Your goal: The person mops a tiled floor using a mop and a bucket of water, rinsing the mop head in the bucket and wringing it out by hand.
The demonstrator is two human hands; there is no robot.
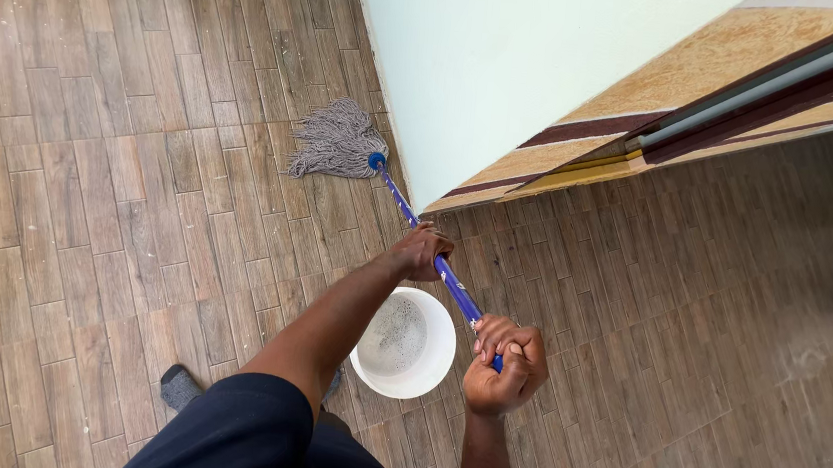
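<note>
As seen from the head camera, a mop with a blue, white-striped handle [432,255] is held in both hands and slants from lower right up to upper left. The left hand [422,251] is wrapped around the handle at about mid-length, fingers closed over the shaft. The right hand [504,360] is clenched in a fist around the handle's upper end, fingers fully curled on it. The grey string mop head [337,141] is spread on the brown wood-look tiled floor [89,185], just beside the base of a pale green wall [492,60]. A round white plastic bucket [438,358] holding cloudy, foamy water is noted on the floor directly below the handle, between the two forearms. A foot in a grey sock [180,385] is seen near the bucket, beside the dark blue sleeve [248,435] of the left arm. A marble-patterned tan threshold with dark stripes [671,86] runs along the wall's right edge.
</note>
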